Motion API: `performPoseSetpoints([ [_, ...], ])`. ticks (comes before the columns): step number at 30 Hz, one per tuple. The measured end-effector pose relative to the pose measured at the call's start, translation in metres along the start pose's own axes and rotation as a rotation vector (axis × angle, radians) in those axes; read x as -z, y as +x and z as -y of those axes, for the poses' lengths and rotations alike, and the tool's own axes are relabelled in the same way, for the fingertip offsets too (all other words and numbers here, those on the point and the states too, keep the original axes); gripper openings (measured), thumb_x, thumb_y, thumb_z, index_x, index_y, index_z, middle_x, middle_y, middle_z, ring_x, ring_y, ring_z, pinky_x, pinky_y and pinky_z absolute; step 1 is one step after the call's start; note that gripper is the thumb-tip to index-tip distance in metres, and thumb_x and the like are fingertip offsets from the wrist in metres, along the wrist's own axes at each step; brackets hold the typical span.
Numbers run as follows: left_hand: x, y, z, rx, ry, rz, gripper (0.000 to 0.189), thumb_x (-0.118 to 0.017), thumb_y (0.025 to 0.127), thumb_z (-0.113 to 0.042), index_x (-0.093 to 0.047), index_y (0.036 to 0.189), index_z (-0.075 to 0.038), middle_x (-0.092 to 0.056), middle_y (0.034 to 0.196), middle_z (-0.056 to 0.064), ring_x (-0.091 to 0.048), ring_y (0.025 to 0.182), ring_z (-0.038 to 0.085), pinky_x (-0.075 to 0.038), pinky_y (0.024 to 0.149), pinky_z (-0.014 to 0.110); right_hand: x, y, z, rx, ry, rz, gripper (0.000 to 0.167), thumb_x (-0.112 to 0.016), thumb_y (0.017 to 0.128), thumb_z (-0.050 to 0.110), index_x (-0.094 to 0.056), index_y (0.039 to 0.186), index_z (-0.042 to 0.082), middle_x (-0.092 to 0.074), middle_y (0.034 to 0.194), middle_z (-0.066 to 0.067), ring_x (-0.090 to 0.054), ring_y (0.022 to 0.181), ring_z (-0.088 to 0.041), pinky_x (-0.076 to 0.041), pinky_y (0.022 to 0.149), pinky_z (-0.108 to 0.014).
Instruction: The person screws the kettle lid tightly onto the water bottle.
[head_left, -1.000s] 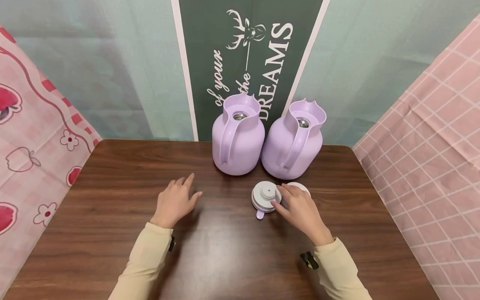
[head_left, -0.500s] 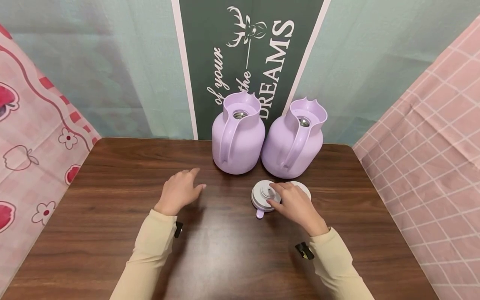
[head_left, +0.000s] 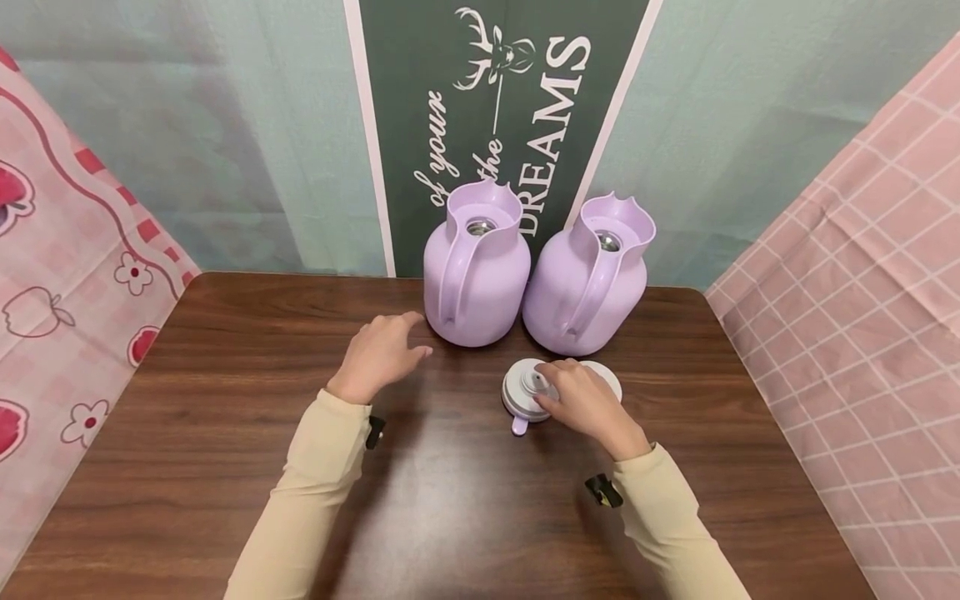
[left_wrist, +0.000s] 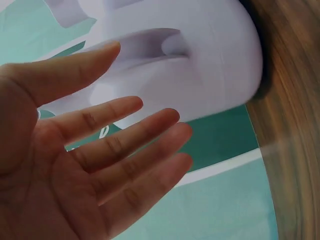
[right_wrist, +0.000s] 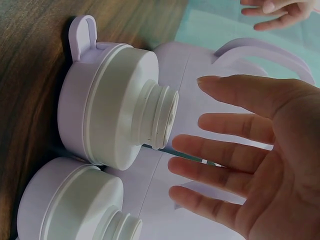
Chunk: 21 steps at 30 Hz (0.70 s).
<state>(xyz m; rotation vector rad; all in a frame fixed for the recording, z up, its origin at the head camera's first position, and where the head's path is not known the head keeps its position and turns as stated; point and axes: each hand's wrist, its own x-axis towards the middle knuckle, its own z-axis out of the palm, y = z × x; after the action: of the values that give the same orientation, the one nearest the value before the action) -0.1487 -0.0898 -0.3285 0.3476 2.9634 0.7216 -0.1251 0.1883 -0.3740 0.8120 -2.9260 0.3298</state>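
Note:
Two lilac vacuum jugs stand side by side at the back of the table, the left jug [head_left: 491, 292] and the right jug [head_left: 555, 300], their tops uncovered. My left hand [head_left: 378, 354], fingers spread, is just left of the left jug, its palm facing the handle [left_wrist: 145, 47] in the left wrist view. Two stoppers lie upside down in front of the jugs: a left stopper [head_left: 519, 392] with a lilac tab and a right stopper [head_left: 606, 379], partly covered by my hand. My right hand [head_left: 588, 400] hovers over them, its fingers extended and apart from the left stopper's neck [right_wrist: 157, 115].
Behind the wood-grain table [head_left: 450, 500] hangs a green curtain [head_left: 300, 167] with a dark printed panel [head_left: 502, 108]. Pink patterned cloths flank both sides, a fruit print [head_left: 75, 292] at left and a checked one [head_left: 862, 333] at right.
My left hand has moved forward and right, toward the left jug. My right hand has shifted slightly left over the left stopper. Jugs and stoppers stay in place.

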Motion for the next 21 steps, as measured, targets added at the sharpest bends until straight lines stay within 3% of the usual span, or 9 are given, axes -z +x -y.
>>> performPoseSetpoints([
  [9, 0.003, 0.016, -0.015, 0.029, -0.047, -0.036, 0.036, -0.065, 0.079, -0.018, -0.059, 0.111, -0.004, -0.064, 0.102, 0.013, -0.059, 0.087, 0.038, -0.046, 0.072, 0.048, 0.003, 0.006, 0.0, -0.004, 0.036, 0.025, 0.037, -0.071, 0.075, 0.016, -0.062, 0.106, -0.002, -0.064, 0.099, -0.014, -0.059, 0.089, -0.028, -0.046, 0.074, -0.041],
  [13, 0.002, 0.022, -0.019, 0.013, -0.054, -0.037, 0.03, -0.065, 0.079, -0.017, -0.061, 0.104, -0.002, -0.064, 0.095, 0.013, -0.059, 0.083, 0.036, -0.046, 0.07, 0.046, 0.004, 0.007, 0.0, -0.009, 0.034, 0.027, 0.037, -0.072, 0.074, 0.015, -0.062, 0.105, -0.002, -0.064, 0.098, -0.014, -0.059, 0.087, -0.028, -0.046, 0.073, -0.041],
  [18, 0.0, 0.029, -0.024, -0.001, -0.07, -0.049, 0.021, -0.066, 0.079, -0.018, -0.059, 0.088, 0.0, -0.058, 0.074, 0.012, -0.057, 0.072, 0.033, -0.044, 0.064, 0.042, 0.005, 0.009, -0.001, -0.008, 0.029, 0.037, 0.036, -0.071, 0.073, 0.013, -0.062, 0.104, -0.002, -0.064, 0.096, -0.013, -0.059, 0.086, -0.028, -0.046, 0.072, -0.04],
  [21, 0.0, 0.031, -0.026, -0.004, -0.084, -0.067, 0.023, -0.068, 0.078, -0.017, -0.059, 0.085, 0.002, -0.057, 0.072, 0.012, -0.057, 0.073, 0.033, -0.044, 0.064, 0.041, 0.006, 0.01, -0.002, -0.014, 0.038, 0.063, 0.038, -0.071, 0.072, 0.014, -0.062, 0.106, -0.002, -0.063, 0.098, -0.014, -0.058, 0.089, -0.028, -0.046, 0.074, -0.04],
])
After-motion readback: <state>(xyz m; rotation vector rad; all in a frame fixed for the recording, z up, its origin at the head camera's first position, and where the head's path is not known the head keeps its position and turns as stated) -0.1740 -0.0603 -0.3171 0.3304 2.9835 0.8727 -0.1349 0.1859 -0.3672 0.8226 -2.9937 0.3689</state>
